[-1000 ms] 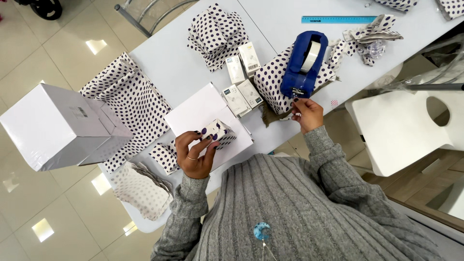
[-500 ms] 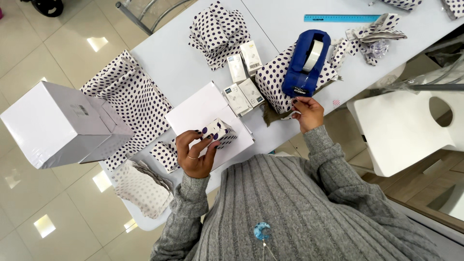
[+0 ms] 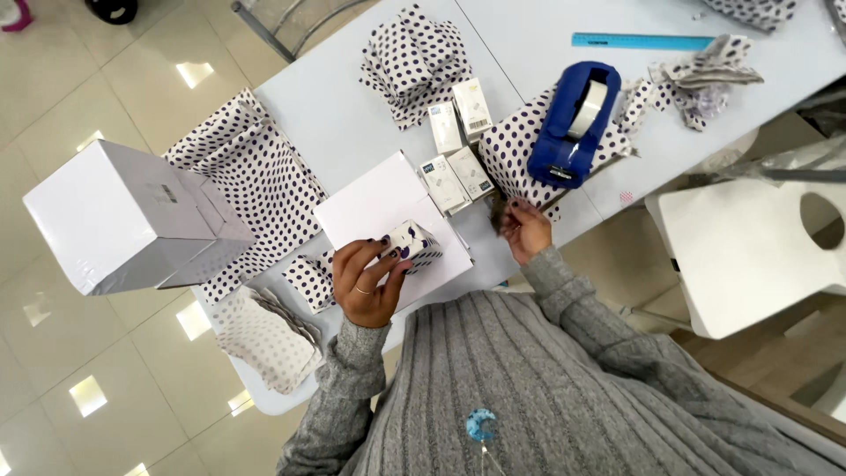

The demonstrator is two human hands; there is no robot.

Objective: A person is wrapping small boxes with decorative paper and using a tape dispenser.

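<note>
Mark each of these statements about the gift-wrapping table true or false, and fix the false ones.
1. The left hand holds a small dotted box. True.
2. The tape dispenser is red. False: it is blue.
3. The right hand rests on the ruler. False: it is near the table edge just below the dispenser; the ruler lies far off at the top.
4. A big white box sits at the table's left end. True.
5. Four small unwrapped boxes lie beside the dispenser. True.
6. The dotted box rests over a black sheet. False: the sheet is white.
</note>
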